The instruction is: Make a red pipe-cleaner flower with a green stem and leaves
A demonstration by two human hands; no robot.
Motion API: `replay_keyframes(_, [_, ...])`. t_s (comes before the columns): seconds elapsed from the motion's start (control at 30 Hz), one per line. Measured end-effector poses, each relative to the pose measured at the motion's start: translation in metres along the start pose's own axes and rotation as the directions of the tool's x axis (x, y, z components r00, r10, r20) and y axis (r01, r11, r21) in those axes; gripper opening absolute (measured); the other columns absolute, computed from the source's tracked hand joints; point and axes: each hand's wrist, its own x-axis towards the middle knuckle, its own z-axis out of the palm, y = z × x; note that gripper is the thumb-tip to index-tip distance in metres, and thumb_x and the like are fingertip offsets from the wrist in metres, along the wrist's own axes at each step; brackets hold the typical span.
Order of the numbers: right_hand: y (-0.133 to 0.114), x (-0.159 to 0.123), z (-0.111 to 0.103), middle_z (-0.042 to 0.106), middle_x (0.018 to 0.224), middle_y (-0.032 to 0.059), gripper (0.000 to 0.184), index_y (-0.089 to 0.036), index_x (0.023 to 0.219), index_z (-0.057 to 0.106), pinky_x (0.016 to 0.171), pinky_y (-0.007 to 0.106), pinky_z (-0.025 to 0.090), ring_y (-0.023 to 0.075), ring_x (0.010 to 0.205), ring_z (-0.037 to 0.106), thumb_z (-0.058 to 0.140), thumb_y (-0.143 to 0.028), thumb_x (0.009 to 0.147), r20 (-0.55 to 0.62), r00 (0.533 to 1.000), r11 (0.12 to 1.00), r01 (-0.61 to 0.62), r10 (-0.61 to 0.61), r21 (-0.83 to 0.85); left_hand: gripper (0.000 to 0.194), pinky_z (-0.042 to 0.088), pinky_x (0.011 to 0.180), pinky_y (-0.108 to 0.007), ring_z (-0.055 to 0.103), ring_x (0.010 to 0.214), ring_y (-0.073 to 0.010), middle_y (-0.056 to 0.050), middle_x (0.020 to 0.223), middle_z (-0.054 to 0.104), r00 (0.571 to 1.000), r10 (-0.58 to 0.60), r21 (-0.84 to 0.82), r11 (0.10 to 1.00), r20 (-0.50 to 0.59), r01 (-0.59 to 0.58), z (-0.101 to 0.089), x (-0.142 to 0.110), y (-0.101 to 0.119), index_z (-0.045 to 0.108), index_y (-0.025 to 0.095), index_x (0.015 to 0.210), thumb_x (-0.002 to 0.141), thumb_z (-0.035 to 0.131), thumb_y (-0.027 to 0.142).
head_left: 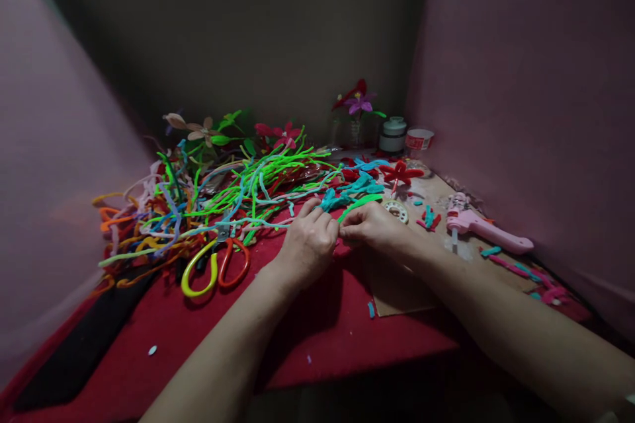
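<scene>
The fingertips of the left hand (310, 241) and right hand (370, 228) meet above the red tabletop (317, 357), and whatever lies between them is hidden. Both hands are mostly closed, their fingers curled in; which one grips the fuzzy green strip (366, 201) cannot be told. Its near end disappears at the fingers, while its far end shows behind the right hand, beside turquoise fuzzy pieces (333, 200). The blades of the scissors (199, 271) are largely covered by a tangle of coloured stems (268, 175), and the right forearm partly covers the cardboard (401, 291).

At the back, a dim clear vessel (355, 131) holds a purple flower (360, 104). Next to it stand a lidded pot (393, 135), its contents hidden, and a red-and-white cup (419, 139), its inside too dark to read.
</scene>
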Motion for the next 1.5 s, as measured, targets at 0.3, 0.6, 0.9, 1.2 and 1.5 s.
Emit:
replay_keyframes(0.3, [0.000, 0.002, 0.004, 0.051, 0.043, -0.0030, 0.009, -0.014, 0.051, 0.055, 0.045, 0.021, 0.032, 0.0073, 0.041, 0.042, 0.060, -0.018, 0.057, -0.166, 0.986, 0.980, 0.047, -0.015, 0.195, 0.026, 0.025, 0.100, -0.049, 0.045, 0.110, -0.0256, -0.012, 0.110, 0.057, 0.955, -0.237, -0.133, 0.968, -0.179, 0.215, -0.014, 0.004, -0.009, 0.054, 0.017, 0.106, 0.081, 0.051, 0.017])
replay_keyframes(0.6, [-0.004, -0.006, 0.014, 0.055, 0.058, -0.0010, 0.012, -0.015, 0.063, 0.057, 0.056, 0.024, 0.036, 0.0109, 0.055, 0.047, 0.059, -0.025, 0.069, -0.363, 0.897, 0.956, 0.289, -0.254, 0.044, 0.027, 0.041, 0.053, -0.024, 0.051, 0.055, -0.0107, -0.001, 0.064, 0.057, 0.550, -0.666, -0.838, -0.225, 0.504, 0.497, -0.007, 0.008, -0.008, 0.060, 0.012, 0.073, 0.065, 0.067, 0.037])
replay_keyframes(0.9, [-0.008, -0.008, 0.013, 0.055, 0.053, -0.0012, 0.010, -0.012, 0.060, 0.060, 0.054, 0.024, 0.036, 0.0087, 0.050, 0.047, 0.063, -0.022, 0.063, -0.085, 0.994, 0.924, 0.100, -0.073, 0.369, 0.022, 0.036, 0.053, -0.023, 0.047, 0.049, -0.0089, 0.001, 0.049, 0.054, 0.610, -0.613, -0.845, -0.200, 0.503, 0.496, -0.014, 0.010, -0.003, 0.059, 0.013, 0.051, 0.066, 0.067, 0.026])
replay_keyframes(1.2, [-0.010, -0.009, 0.014, 0.057, 0.051, -0.0011, 0.009, -0.012, 0.064, 0.063, 0.053, 0.024, 0.036, 0.0088, 0.048, 0.048, 0.066, -0.018, 0.059, -0.106, 0.994, 0.863, 0.060, -0.007, 0.501, 0.014, 0.035, 0.050, -0.022, 0.045, 0.048, -0.0074, 0.003, 0.052, 0.053, 0.572, -0.664, -0.867, -0.264, 0.481, 0.422, -0.009, 0.009, -0.008, 0.060, 0.013, 0.065, 0.065, 0.067, 0.025])
replay_keyframes(1.5, [-0.007, -0.008, 0.014, 0.058, 0.056, -0.0011, 0.011, -0.013, 0.066, 0.066, 0.053, 0.024, 0.033, 0.0080, 0.050, 0.046, 0.068, -0.021, 0.059, -0.122, 0.992, 0.874, 0.057, 0.003, 0.483, 0.009, 0.037, 0.056, -0.023, 0.046, 0.052, -0.0082, 0.003, 0.056, 0.054, 0.622, -0.638, -0.880, -0.210, 0.454, 0.426, -0.010, 0.007, -0.006, 0.062, 0.014, 0.069, 0.067, 0.065, 0.022])
